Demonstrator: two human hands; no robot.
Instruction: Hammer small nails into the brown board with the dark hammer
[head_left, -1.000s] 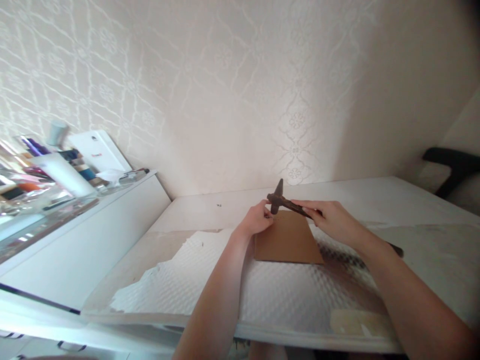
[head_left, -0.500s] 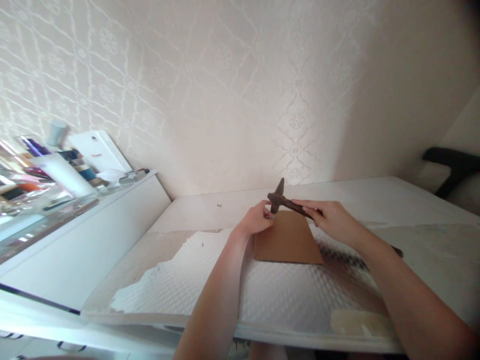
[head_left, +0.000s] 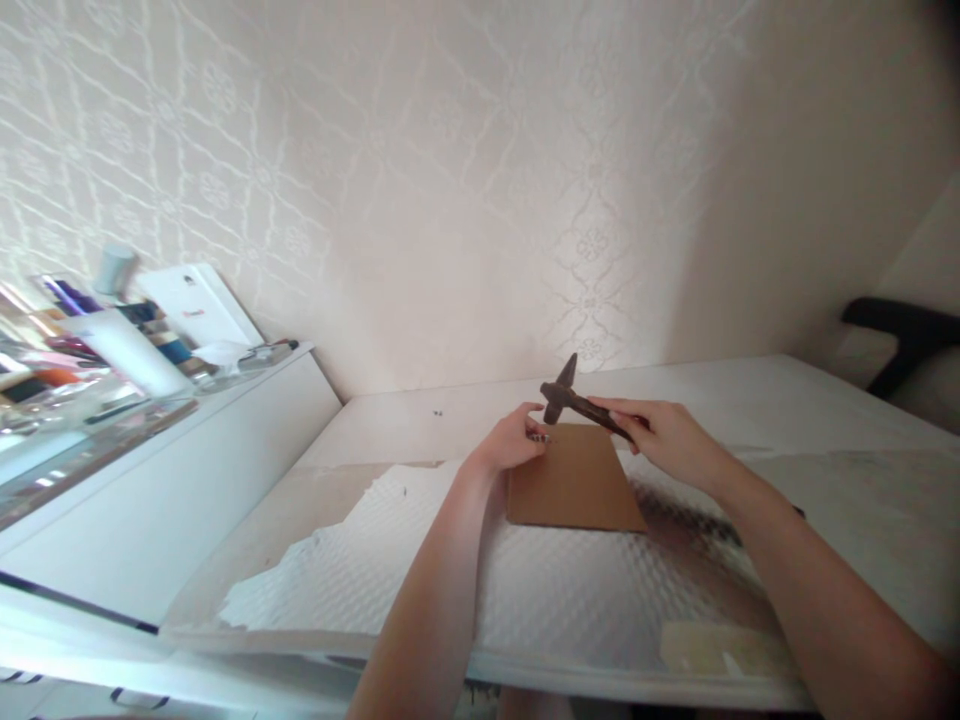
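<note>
My right hand (head_left: 660,432) is closed round the handle of a dark, worn hammer (head_left: 562,392). Its head hangs just above the far edge of a brown cardboard piece (head_left: 576,490). At the far left corner of that cardboard, my left hand (head_left: 517,437) has its fingers curled together in a pinch. Something small and shiny shows by the fingertips, too small to name. The cardboard lies flat on a white quilted sheet (head_left: 555,575) with a ragged left edge.
A white cabinet (head_left: 172,480) at the left bears many bottles and a white box (head_left: 199,305). Tiny dark bits (head_left: 437,413) lie on the white table (head_left: 390,420) near the wall. A black chair armrest (head_left: 904,325) stands at the right.
The hammer head has shifted slightly to the right and tilted a little more. My left hand stays nearly still at the cardboard's corner.
</note>
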